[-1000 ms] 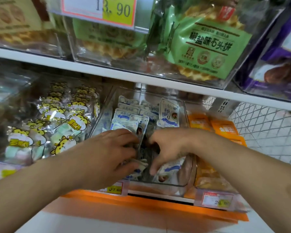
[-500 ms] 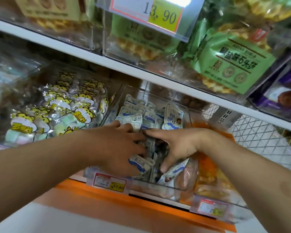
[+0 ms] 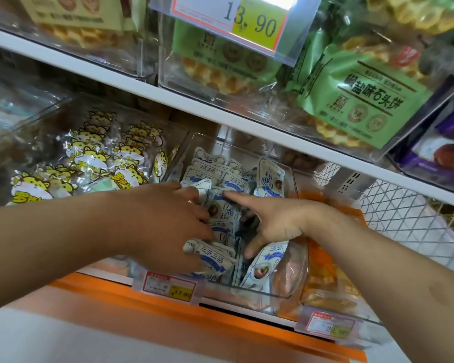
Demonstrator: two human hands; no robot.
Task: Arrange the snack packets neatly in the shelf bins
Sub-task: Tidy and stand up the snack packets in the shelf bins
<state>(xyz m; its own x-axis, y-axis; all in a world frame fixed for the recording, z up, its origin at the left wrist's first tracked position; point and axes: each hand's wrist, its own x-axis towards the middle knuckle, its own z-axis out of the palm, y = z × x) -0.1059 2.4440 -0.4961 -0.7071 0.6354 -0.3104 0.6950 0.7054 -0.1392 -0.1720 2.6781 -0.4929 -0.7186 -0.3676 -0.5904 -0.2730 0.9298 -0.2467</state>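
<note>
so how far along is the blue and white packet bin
Partway. The back rows of blue-and-white snack packets in the clear plastic bin already stand in line. The left hand and right hand are both in the middle pile. The front packets lie tilted and loose, yet to be straightened.

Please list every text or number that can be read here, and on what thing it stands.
"13.90": upper price tag.
"椒盐味石头饼": green packet.
"三蒸三晒": blue-white packets.
"37.80": left lower price tag.
"29.": right lower price tag; remaining digits blurred.
Yellow cat packets: letters too blurred.
Small print elsewhere: unreadable.
</note>
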